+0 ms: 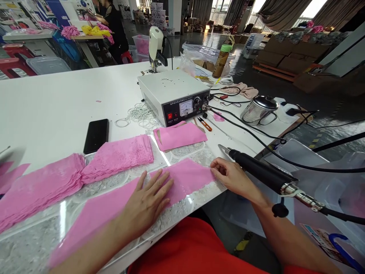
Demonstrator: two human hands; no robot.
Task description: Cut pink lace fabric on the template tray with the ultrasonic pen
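A long pink fabric piece (189,177) lies flat along the front of the table, with a faint dotted line across it. My left hand (152,194) rests on it palm down, fingers spread. At the fabric's right tip, my right hand (228,173) pinches the edge between thumb and fingers. A black handheld tool (256,167) with a pointed metal tip lies over my right hand and forearm; whether some fingers hold it is hidden. Behind the fabric sit two stacks of pink fabric, a left stack (48,179) and a perforated one (125,152), plus some folded pink pieces (182,135).
A grey control box (185,99) with a dial stands beyond, its cable running right. Around it are a black phone (96,136), white elastic loops (141,116), orange thread snips (205,123), a lidded cup (259,110) and a bottle (222,61). Another person (115,32) works far left.
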